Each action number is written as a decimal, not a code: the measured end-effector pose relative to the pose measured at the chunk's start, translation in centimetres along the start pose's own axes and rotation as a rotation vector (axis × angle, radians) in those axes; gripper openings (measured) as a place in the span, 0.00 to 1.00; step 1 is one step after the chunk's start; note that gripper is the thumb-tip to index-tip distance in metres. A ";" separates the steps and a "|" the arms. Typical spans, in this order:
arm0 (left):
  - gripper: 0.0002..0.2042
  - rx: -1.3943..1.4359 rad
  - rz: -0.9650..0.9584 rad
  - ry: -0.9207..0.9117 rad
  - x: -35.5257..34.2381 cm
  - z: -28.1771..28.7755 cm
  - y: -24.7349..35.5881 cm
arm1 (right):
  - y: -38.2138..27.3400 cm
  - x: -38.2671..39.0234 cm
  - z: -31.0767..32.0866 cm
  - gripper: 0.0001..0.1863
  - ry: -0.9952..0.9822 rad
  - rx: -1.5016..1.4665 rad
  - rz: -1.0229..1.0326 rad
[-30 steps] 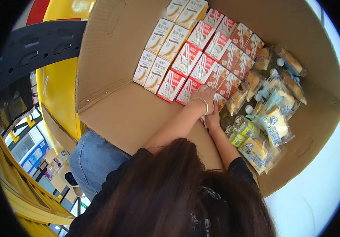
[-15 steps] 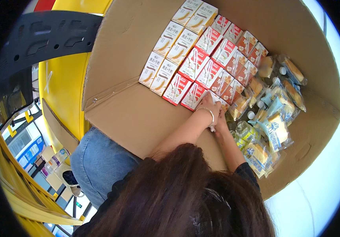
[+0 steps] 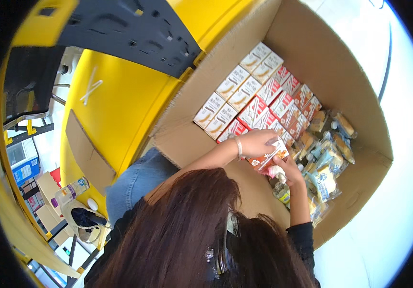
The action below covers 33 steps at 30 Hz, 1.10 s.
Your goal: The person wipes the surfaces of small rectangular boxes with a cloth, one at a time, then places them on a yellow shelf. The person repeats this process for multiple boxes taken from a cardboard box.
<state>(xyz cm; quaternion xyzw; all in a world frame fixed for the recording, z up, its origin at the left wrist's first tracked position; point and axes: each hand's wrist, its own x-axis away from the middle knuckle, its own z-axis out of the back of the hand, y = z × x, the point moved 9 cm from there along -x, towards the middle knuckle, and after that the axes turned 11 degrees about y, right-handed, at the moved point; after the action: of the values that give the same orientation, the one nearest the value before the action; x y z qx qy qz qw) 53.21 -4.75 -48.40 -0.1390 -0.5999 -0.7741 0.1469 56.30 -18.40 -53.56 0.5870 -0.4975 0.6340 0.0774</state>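
Note:
Both my hands are on one small drink carton (image 3: pixel 263 162) with a white and orange-brown front, raised over the near part of the cardboard box (image 3: pixel 187 144). My left hand (image 3: pixel 258 142) grips its upper side, and my right hand (image 3: pixel 289 169) closes on its right end. A crumpled white and pinkish thing (image 3: pixel 277 174) shows under my right hand; I cannot make out what it is. Beyond my hands stand rows of cartons: white ones (image 3: pixel 239 82), red-and-white ones (image 3: pixel 253 111) and brownish ones (image 3: pixel 290 117).
On the right inside the box lie bagged bread pieces (image 3: pixel 325 181) and bottles, one with a yellow-green label (image 3: pixel 281 193). Left of the box is a yellow surface (image 3: pixel 115 101) with a black slotted metal piece (image 3: pixel 134 36). A clear bottle (image 3: pixel 74 189) and a bag (image 3: pixel 84 221) are lower left.
My hands have come up from the near end of the carton rows, lifting a carton that now shows between them. The whole view has shifted and turned.

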 end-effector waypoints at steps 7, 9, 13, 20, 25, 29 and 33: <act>0.25 0.166 -0.170 0.476 14.0 7.1 8.8 | -6.4 6.8 -10.7 0.28 -0.118 -0.120 0.152; 0.26 0.118 -0.109 0.573 18.4 8.3 9.3 | -5.7 8.7 -14.6 0.25 -0.243 -0.059 0.076; 0.30 0.119 -0.111 0.710 25.5 8.5 11.3 | -9.0 14.4 -20.4 0.23 -0.378 0.175 0.321; 0.32 0.085 -0.379 0.987 37.6 8.7 21.7 | -16.2 30.5 -27.7 0.21 -0.466 0.532 0.682; 0.32 0.016 -0.532 1.190 46.0 8.0 25.9 | -17.5 39.7 -32.8 0.22 -0.529 0.677 0.956; 0.31 -0.079 -0.563 1.384 52.9 8.5 26.8 | -16.4 45.7 -38.0 0.23 -0.567 0.632 1.022; 0.28 0.066 -0.542 1.588 58.8 8.4 24.4 | -13.3 48.7 -43.0 0.25 -0.743 0.632 1.050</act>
<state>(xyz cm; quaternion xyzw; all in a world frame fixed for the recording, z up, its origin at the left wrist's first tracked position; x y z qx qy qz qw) 9.19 -5.97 -1.66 0.6005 -0.3535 -0.6324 0.3383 22.10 -4.45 1.55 0.4414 -0.5003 0.4594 -0.5864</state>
